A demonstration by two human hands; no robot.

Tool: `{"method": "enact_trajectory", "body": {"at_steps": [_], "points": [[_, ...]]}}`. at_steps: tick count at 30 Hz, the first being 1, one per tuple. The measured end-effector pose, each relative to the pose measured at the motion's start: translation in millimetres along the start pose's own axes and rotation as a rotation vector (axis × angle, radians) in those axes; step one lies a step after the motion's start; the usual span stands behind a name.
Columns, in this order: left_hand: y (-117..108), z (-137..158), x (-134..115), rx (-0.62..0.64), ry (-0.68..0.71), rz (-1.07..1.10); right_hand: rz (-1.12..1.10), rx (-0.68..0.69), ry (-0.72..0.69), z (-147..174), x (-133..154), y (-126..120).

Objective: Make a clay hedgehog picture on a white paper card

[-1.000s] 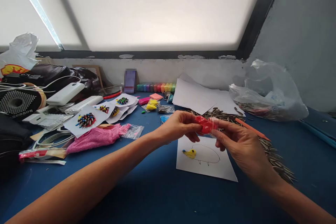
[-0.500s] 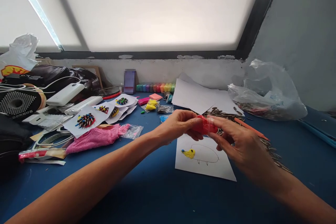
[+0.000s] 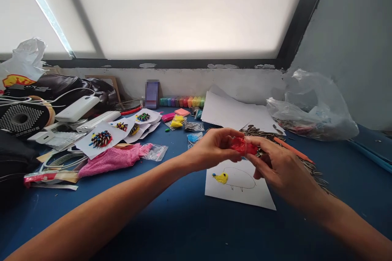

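Observation:
Between my two hands is a packet of red modelling clay (image 3: 239,145) in shiny clear wrapping. My left hand (image 3: 216,147) grips its left end between thumb and fingers. On the other end, the thumb and fingers of my right hand (image 3: 272,161) are closed; they partly hide it. Just below lies a white sheet of paper (image 3: 241,200) with an outlined hedgehog-like animal, its head (image 3: 221,178) filled with yellow clay, with a blue nose and a dark eye. Sunflower seeds (image 3: 260,131) lie behind and to the right of my right hand.
Finished seed-and-clay pictures (image 3: 102,139) and a pink cloth (image 3: 112,161) lie at the left. Small packets of yellow clay (image 3: 177,121) and blue clay (image 3: 194,137) sit mid-table. Blank paper (image 3: 226,110), an orange pen-like stick (image 3: 294,149) and a plastic bag (image 3: 318,118) are at the right.
My left hand has opened its grip slightly and turned, so more of its thumb shows along the packet. The red packet stays between both hands, a little lower.

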State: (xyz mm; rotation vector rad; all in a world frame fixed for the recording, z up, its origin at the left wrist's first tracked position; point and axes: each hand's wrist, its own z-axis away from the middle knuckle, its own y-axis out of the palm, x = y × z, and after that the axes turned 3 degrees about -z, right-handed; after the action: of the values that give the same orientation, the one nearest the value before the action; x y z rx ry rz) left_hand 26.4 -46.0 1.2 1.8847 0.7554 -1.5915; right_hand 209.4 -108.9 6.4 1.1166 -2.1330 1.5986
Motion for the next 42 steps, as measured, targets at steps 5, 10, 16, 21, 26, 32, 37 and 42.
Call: {"method": "enact_trajectory", "body": {"at_steps": [5, 10, 16, 21, 26, 32, 37, 42], "points": [[0, 2, -1, -0.082, 0.037, -0.150, -0.046, 0.007, 0.063, 0, 4, -3], [2, 3, -1, -0.128, -0.017, -0.201, -0.216, 0.048, 0.163, 2, 2, 1], [5, 2, 6, -0.177, -0.123, -0.243, -0.171, 0.107, 0.175, 4, 2, 13], [3, 0, -3, -0.052, -0.212, -0.206, -0.126, 0.096, 0.104, 4, 1, 13], [0, 0, -8, -0.006, -0.167, -0.158, -0.048, 0.007, -0.016, 5, 2, 9], [-4, 2, -4, -0.028, -0.062, -0.062, 0.049, -0.071, -0.025, 4, 1, 1], [-6, 1, -6, 0.032, -0.007, -0.046, -0.083, 0.094, 0.081, 2, 1, -3], [1, 0, 1, -0.009, -0.001, -0.041, 0.015, 0.131, 0.039, 0, 2, -1]]}}
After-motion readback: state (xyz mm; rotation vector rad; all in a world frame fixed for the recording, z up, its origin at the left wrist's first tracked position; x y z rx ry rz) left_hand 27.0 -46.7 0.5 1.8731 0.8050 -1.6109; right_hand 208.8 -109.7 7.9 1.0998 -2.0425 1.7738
